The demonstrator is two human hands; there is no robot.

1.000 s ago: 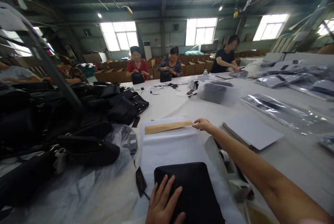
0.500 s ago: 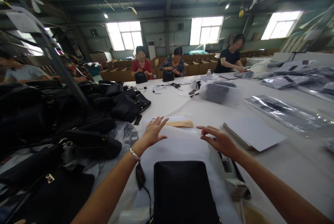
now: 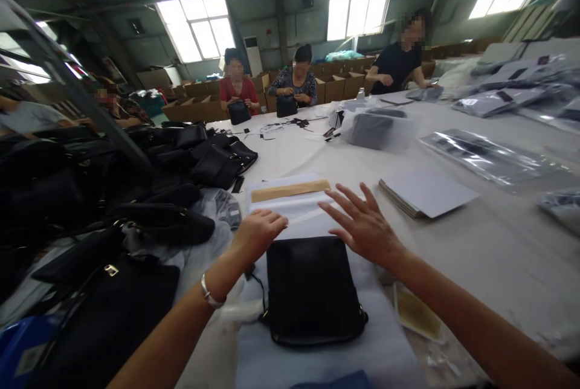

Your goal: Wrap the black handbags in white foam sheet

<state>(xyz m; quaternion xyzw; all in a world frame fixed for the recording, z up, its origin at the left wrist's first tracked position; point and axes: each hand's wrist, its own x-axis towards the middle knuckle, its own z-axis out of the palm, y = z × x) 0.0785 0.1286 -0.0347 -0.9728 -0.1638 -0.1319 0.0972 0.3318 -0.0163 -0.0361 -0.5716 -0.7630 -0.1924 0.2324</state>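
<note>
A black bag (image 3: 312, 292) lies flat on white sheets (image 3: 272, 353) in front of me. At its upper left corner is my left hand (image 3: 260, 233), fingers curled together over the white paper; whether anything is pinched in them is hidden. My right hand (image 3: 362, 223) is spread near the bag's upper right corner, with nothing in it. Beyond both hands a tan strip (image 3: 290, 191) lies across the white paper. A dark cord runs along the bag's left side.
Black bags (image 3: 113, 310) are heaped on the left. On the right are a stack of white boards (image 3: 430, 191) and clear plastic bags (image 3: 489, 156). A shallow tray (image 3: 417, 311) is near my right forearm. Several people work across the table (image 3: 290, 156).
My left hand has curled its fingers, and my right hand has spread its fingers. Both are now nearer the bag's top edge. The view has tilted down, showing more of the bag.
</note>
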